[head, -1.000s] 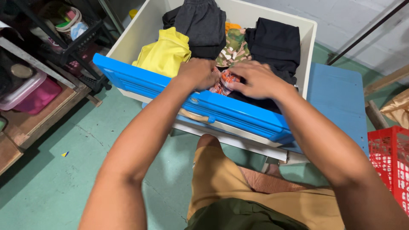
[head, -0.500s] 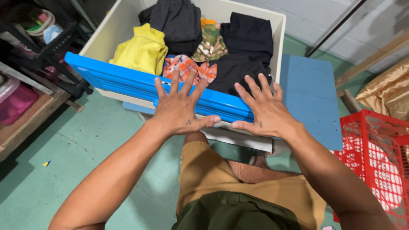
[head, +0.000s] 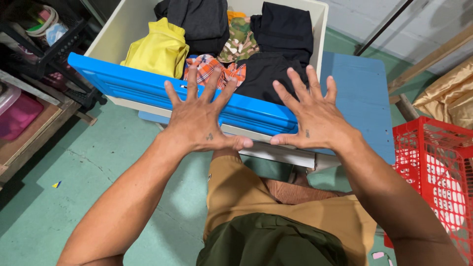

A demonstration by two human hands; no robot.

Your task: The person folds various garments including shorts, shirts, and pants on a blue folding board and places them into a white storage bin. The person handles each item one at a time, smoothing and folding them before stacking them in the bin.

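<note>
Both hands hover with fingers spread over the blue front (head: 133,86) of an open white drawer (head: 111,37). My left hand (head: 199,118) is above the drawer front near an orange checked cloth (head: 209,66). My right hand (head: 308,113) is spread over the front edge beside a folded black garment (head: 263,76). Neither hand holds anything. Inside the drawer also lie a yellow garment (head: 157,49), a dark grey one (head: 199,22), a camouflage piece (head: 239,37) and another black fold (head: 286,27).
A red plastic crate (head: 438,167) stands at the right, gold fabric (head: 451,98) behind it. A blue board (head: 357,93) lies beside the drawer. Black baskets (head: 47,42) and a pink tub (head: 19,113) sit on shelves at left. The floor (head: 98,182) is green concrete.
My hands left the clothes inside the drawer, drew back toward me and spread open above the blue drawer front. The view has shifted slightly.
</note>
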